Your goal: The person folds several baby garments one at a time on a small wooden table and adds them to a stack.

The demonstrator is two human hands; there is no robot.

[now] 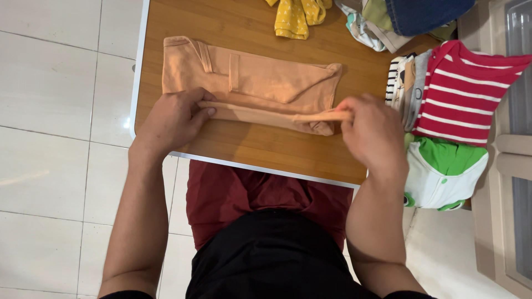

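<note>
The left hand (176, 119) is pinching the near edge of a peach garment (255, 83) that is lying folded on the wooden desk (249, 148), while the right hand (372, 133) is gripping the same edge at its other end. A yellow cloth (292, 17) is lying at the far edge of the desk. A red striped shirt (463, 91) is sitting atop a pile to the right, just above a green and white garment (443, 174).

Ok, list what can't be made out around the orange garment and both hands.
Head view only:
- Right hand fingertips: hidden behind the hand's own back.
- Orange garment type: folded, unclear.
- Yellow cloth and clothes pile: cut by the top edge.
- Striped shirt stack: lower layers covered.
</note>
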